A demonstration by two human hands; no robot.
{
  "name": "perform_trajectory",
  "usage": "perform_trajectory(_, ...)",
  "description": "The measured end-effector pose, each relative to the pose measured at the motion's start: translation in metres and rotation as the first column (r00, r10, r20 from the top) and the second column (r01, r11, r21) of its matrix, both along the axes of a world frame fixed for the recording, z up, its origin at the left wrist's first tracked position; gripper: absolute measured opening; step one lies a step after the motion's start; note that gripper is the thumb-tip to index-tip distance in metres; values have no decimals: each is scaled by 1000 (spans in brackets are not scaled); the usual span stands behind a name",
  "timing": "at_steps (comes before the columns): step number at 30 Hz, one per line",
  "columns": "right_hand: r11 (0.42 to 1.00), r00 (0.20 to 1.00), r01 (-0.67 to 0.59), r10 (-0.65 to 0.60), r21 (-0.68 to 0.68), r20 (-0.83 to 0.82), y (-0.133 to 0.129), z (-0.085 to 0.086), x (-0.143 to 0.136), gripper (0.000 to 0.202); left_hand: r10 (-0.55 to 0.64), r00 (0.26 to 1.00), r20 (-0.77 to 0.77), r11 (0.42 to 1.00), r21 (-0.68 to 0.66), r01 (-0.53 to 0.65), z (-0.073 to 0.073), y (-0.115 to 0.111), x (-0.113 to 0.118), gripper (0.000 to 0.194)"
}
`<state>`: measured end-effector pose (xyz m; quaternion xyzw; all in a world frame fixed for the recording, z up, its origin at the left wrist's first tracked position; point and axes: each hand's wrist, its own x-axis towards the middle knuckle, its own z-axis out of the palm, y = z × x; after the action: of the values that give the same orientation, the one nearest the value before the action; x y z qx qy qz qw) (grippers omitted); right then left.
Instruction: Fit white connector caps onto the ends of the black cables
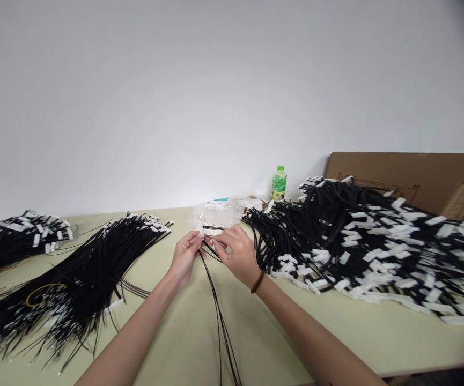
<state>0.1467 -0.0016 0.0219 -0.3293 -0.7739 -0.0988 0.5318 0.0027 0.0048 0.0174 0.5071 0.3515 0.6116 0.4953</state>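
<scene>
Close together over the middle of the table, both hands work on thin black wires (pixel 218 311). My left hand (pixel 186 256) is closed, thumb and finger pinching a small white connector (pixel 201 231) at the wires' upper end. From there several wires trail down toward the table's front edge. My right hand (pixel 238 253), with a brown band at its wrist, is closed on a black wire beside the connector; its fingertips partly hide the wire's end. Just behind the hands lies a clear plastic bag (pixel 218 212) with small pale pieces inside.
Bundles of black wires with white ends (pixel 107 252) lie on the left of the table (pixel 167 343). A large heap of black cables with white tags (pixel 336 230) covers the right. A green-capped bottle (pixel 279 185) and a cardboard box (pixel 400 179) stand by the wall.
</scene>
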Motion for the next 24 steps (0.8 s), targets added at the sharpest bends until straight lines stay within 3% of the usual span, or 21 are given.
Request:
perform_trajectory(8,991,996,33,-43,126,75,0,0,1,26,20,999,-33,1000,19,-19,1,-3,2,28)
perform_trajectory(17,996,998,25,-30,82,60,0,-1,2,29,46,994,-100,998,50,-41,1,-4,5,29)
perform_trajectory(24,996,996,61,-66,71,58,5,-5,2,22,-18,1000,6,998,-57,18,-2,-1,3,27)
